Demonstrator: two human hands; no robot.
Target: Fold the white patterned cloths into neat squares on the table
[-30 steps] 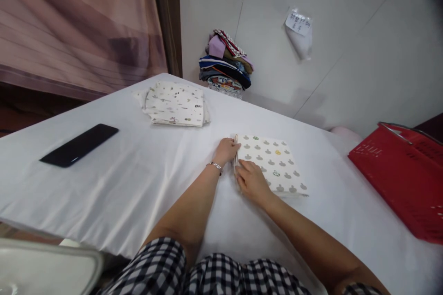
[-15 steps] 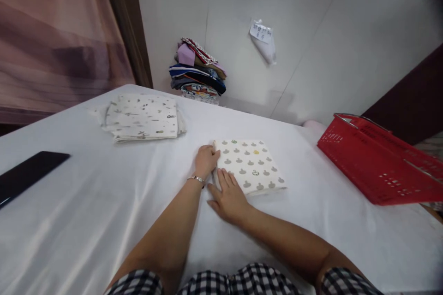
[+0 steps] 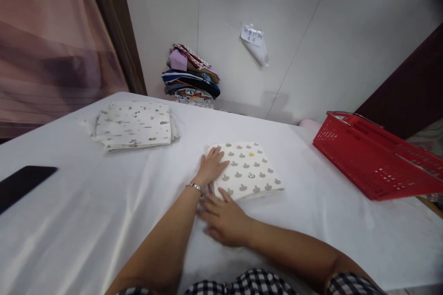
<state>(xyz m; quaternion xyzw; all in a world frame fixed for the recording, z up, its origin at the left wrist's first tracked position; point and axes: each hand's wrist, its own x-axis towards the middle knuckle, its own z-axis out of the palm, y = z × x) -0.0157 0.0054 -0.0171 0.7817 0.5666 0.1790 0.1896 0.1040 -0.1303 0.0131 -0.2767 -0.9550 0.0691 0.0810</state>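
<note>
A folded white cloth with grey, green and yellow mushroom-like prints lies flat on the white-covered table. My left hand rests on its left edge, fingers stretched out over the fabric. Just below, at the cloth's lower left corner, is my right hand; its fingers are spread and slightly blurred, with one fingertip close to the cloth's edge. Neither hand grips anything. To the left sits another folded white cloth with small dark prints, its edges somewhat uneven.
A red plastic basket with metal handles stands at the table's right side. A dark flat object lies at the left edge. Behind the table, a stack of folded fabrics rises against the wall, where a labelled plastic bag hangs.
My left hand has gone from holding the cloth's left edge to lying flat on top of it. My right hand has slid off the cloth, down and left. The view has shifted slightly.
</note>
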